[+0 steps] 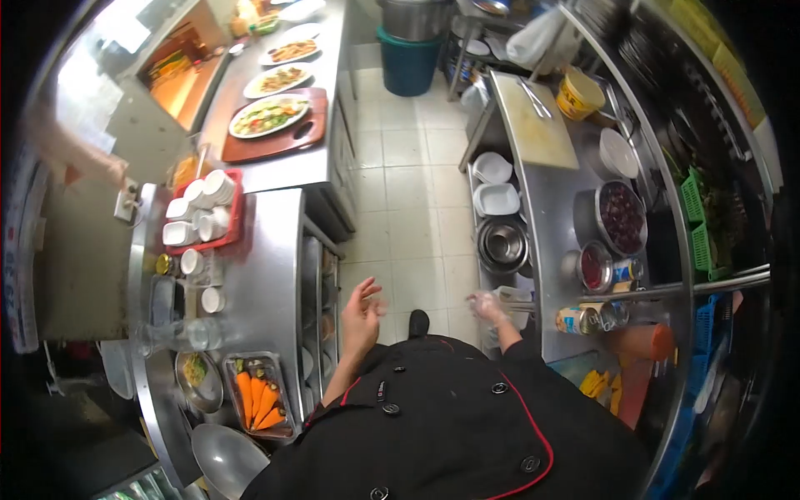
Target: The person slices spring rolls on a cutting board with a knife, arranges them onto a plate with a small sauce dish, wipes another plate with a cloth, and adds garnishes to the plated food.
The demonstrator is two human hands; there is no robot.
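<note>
My left hand (362,312) is raised over the aisle, fingers partly curled and apart, with nothing in it. Beside the right-hand counter is my right hand (487,307); it looks covered by a clear plastic glove, and its fingers are blurred. Nearest to it are a clear plastic container (512,294) and stacked metal bowls (503,242) on the lower shelf. On the left counter, a tray of carrots (260,398) lies closest to my left arm.
Plated food on a brown board (315,133) stands on the far left counter. A red basket (236,225) holds white cups. At right are a cutting board (533,125) with tongs and a bowl of dark red pieces (621,218). A blurred arm (75,154) shows at far left.
</note>
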